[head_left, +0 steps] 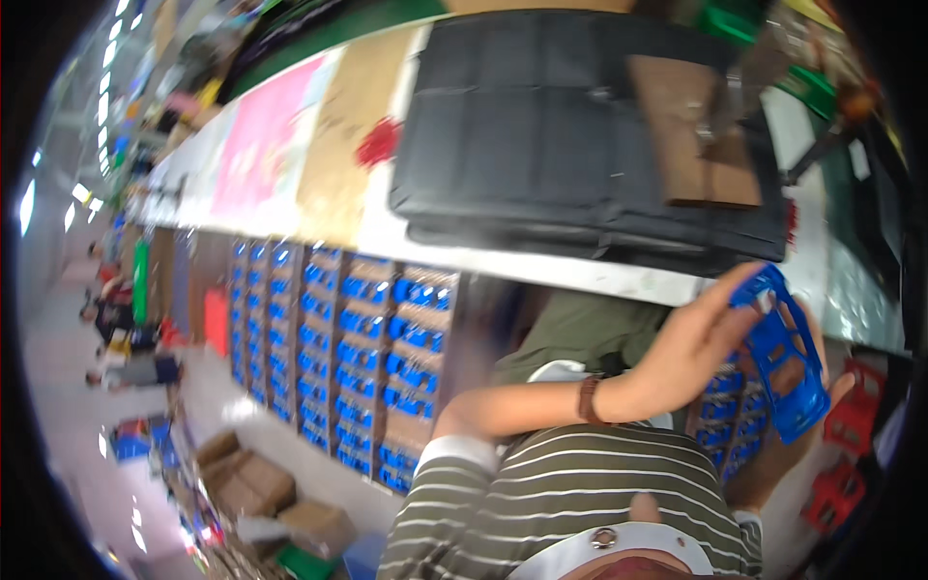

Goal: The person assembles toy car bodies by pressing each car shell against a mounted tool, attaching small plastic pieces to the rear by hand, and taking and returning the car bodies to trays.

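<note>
A blue plastic toy car body shell (781,362) with window cut-outs is held up off the table's near edge, at the right. My left hand (691,343) grips its upper left side, fingers bent over the edge. My right hand (833,387) is at the shell's far right side, mostly hidden behind it, with some fingers showing past the edge; it appears to hold the shell too. Ahead of both hands lies a black padded mat (522,145) on the white table (638,280). A brown cardboard piece (710,184) rests on the mat's right part.
Stacked trays of blue car shells (358,358) stand left of me, below the table; more blue shells (720,411) show beside my body. Red shells (855,411) are at the far right. A red tangle (379,142) and a pink sheet (256,135) lie on the table. Cardboard boxes (246,474) sit behind.
</note>
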### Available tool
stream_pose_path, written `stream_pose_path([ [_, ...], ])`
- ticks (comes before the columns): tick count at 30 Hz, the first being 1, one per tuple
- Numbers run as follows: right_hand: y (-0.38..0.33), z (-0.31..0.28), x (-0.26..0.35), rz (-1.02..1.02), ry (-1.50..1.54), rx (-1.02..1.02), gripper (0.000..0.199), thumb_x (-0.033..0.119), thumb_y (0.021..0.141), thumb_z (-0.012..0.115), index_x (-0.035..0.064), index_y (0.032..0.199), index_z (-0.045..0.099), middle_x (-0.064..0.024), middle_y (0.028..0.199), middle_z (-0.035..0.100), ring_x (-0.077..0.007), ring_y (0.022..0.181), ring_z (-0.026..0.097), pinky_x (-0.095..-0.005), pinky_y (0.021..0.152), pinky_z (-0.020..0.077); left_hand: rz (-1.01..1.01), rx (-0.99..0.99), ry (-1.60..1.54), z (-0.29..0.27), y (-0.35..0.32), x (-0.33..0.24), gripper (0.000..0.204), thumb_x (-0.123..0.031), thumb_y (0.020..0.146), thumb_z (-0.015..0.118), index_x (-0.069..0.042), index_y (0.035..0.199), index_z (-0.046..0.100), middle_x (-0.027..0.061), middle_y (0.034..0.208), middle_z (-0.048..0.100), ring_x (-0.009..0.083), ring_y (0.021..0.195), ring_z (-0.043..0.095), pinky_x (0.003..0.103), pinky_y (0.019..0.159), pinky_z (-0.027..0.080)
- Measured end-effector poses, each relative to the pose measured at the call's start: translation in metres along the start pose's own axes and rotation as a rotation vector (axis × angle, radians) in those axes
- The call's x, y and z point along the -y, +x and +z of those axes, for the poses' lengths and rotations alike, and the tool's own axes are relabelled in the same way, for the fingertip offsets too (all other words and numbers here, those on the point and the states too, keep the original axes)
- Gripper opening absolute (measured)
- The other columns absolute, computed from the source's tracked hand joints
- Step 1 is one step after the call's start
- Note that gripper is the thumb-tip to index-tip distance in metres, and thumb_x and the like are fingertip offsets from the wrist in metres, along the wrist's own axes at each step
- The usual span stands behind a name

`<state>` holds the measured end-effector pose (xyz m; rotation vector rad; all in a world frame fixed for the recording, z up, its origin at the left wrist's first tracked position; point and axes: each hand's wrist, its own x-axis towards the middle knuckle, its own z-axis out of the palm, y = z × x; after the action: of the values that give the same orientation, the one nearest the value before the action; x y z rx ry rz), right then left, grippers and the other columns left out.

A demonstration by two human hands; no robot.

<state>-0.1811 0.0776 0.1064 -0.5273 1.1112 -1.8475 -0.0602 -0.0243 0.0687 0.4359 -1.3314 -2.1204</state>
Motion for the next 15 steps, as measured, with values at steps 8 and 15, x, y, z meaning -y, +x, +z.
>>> stream_pose_path([
  [8,-0.028,-0.027,-0.043,0.446,-0.057,0.317,0.073,0.052,0.083,0.045,-0.0089,0.122,0.035,-0.0316,0.087,0.055,-0.0266,0.051,0.059,-0.0312,0.034,0.0468,0.487,-0.073,0.655,-0.056,-0.048,-0.027,0.044,-0.011,0.085,0.055,-0.001,0.126,0.042,0.018,0.113,0.051,0.032,0.1,0.053,0.036,0.083,0.043],
  [15,-0.014,-0.025,-0.062,0.578,0.053,0.422,0.08,0.048,0.07,0.059,-0.0088,0.122,0.036,-0.0246,0.081,0.055,-0.0282,0.055,0.06,-0.0322,0.036,0.0482,0.68,-1.096,1.352,-0.254,-0.059,-0.11,0.012,-0.001,0.08,0.06,-0.003,0.09,0.065,0.0084,0.085,0.062,0.0148,0.069,0.059,0.026,0.061,0.046],
])
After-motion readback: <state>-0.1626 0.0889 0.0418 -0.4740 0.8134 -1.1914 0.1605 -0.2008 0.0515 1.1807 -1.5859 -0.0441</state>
